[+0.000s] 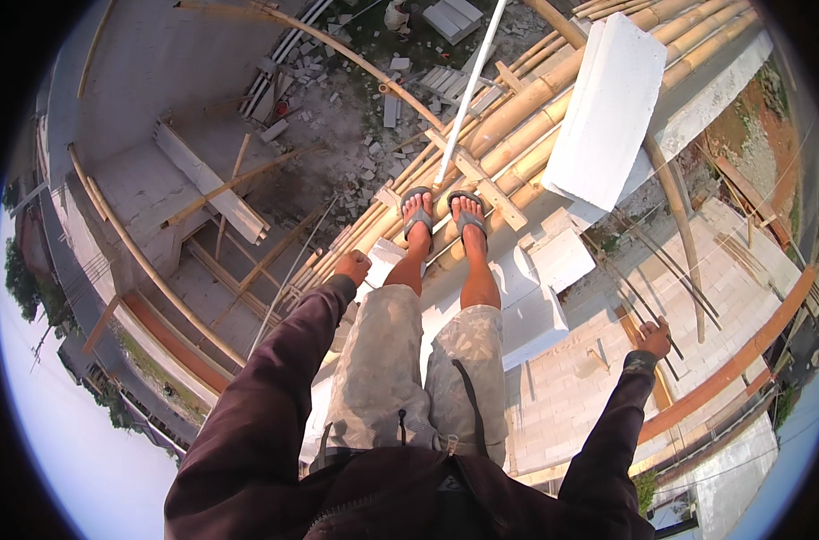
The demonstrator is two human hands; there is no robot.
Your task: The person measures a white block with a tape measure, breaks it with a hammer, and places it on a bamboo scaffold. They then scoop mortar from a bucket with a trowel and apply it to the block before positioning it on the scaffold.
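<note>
Hands (353,266) (651,339) hang apart, left curled, right loosely spread; a plain-faced white block (607,112) lies on bamboo poles (528,106).

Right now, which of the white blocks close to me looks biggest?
The long block ahead and right of your sandals, overlapping the bamboo poles in view; the other blocks, behind your sandals, show smaller.

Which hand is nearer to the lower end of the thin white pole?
Left. In the picture, the left hand is below and left of the lower end of the thin white pole; the right hand is farther off, below and right.
</note>
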